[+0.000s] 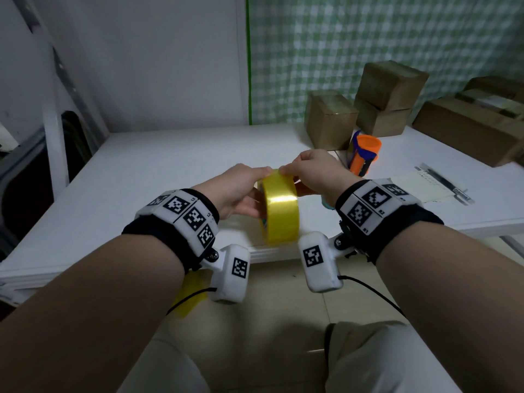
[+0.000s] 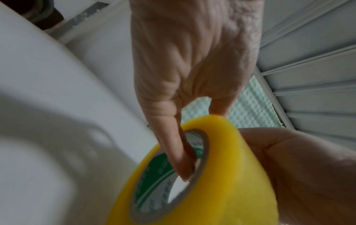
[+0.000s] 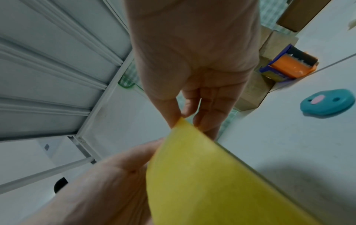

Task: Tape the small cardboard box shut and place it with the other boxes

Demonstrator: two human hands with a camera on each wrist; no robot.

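Note:
A yellow tape roll (image 1: 280, 209) is held upright on edge above the front of the white table (image 1: 147, 171). My left hand (image 1: 241, 191) grips it, with the thumb inside the core (image 2: 185, 158) and a finger on the outer rim. My right hand (image 1: 309, 171) pinches the roll's top edge between thumb and fingertips (image 3: 180, 118). Small cardboard boxes (image 1: 330, 119) stand at the back right, two of them stacked (image 1: 388, 97). Which box is the task's own I cannot tell.
An orange and blue tape dispenser (image 1: 364, 156) stands in front of the boxes. A larger flat carton (image 1: 470, 129) lies at the far right. A paper sheet with a pen (image 1: 442, 182) lies to the right. A teal disc (image 3: 327, 103) rests on the table.

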